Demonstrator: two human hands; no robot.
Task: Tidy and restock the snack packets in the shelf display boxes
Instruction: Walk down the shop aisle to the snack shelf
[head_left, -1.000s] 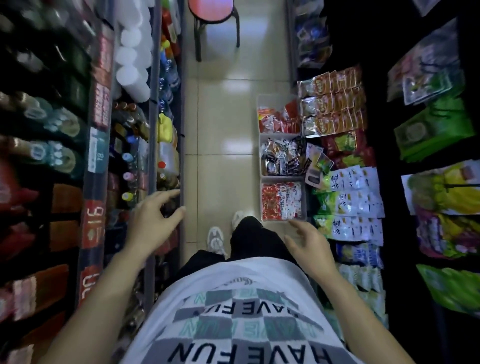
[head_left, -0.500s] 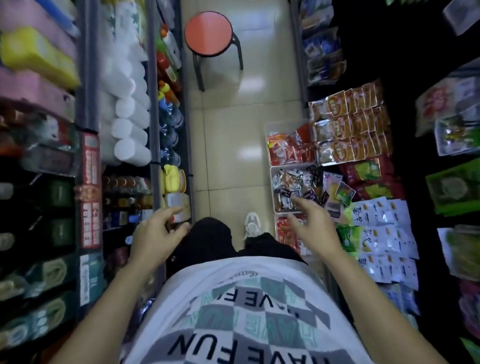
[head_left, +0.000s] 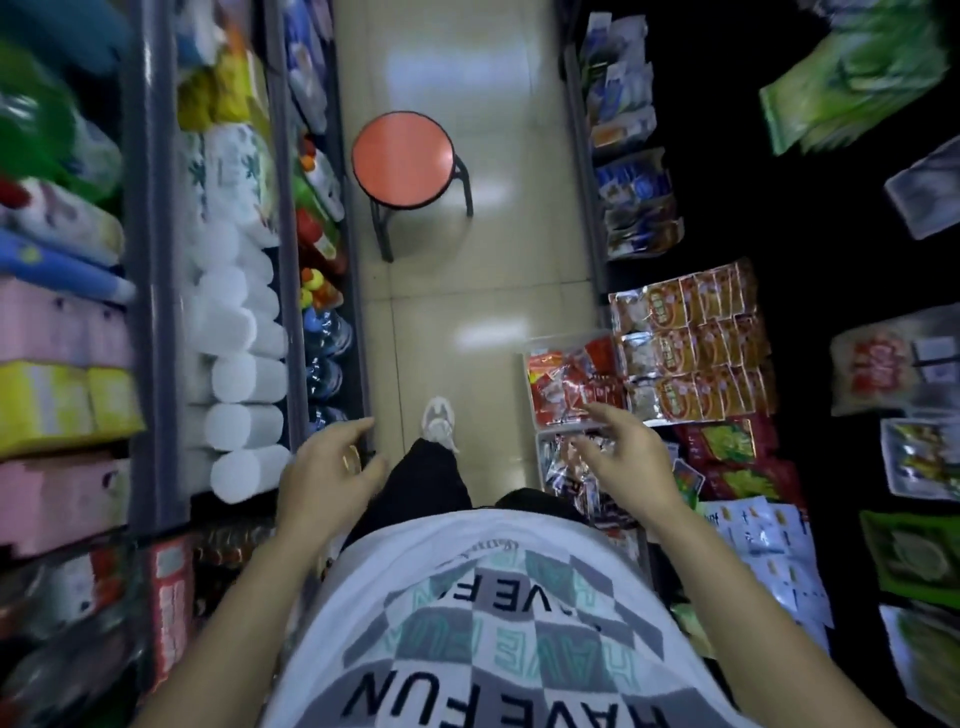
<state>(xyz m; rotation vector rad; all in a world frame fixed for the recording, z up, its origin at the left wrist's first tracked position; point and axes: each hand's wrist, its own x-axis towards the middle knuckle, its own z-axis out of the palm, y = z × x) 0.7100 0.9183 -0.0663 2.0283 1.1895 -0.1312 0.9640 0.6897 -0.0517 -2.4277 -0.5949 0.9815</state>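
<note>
Reaching over the low display boxes at the right centre of the frame, the person's right hand (head_left: 631, 457) hovers with fingers spread and loosely bent and nothing in it. Its fingertips are just above the divide between the far box (head_left: 528, 387) and the near box (head_left: 540, 457). The left hand (head_left: 327, 470), at lower centre-left beside the edge of the opposite shelf, is loosely curled and, as far as I can see, holds nothing. In the far box the red packets (head_left: 569, 387) lie heaped at odd angles. The silver packets (head_left: 569, 470) in the near box look just as jumbled and are partly hidden under the hand. To me this looks like a reach to start straightening one of the boxes, though I cannot tell which. To do it well, I would lay the hand flat on the heap rather than pinch a single packet, sweep the strays back from the rim, then stand them in a row facing the aisle. The foil is probably slippery, so a light hold across several packets should serve better than a squeeze. The free left hand could steady the box wall so it does not slide out into the aisle. Mind the orange packets (head_left: 691, 348) hanging just to the right of the boxes, since a careless wrist could knock them.
</note>
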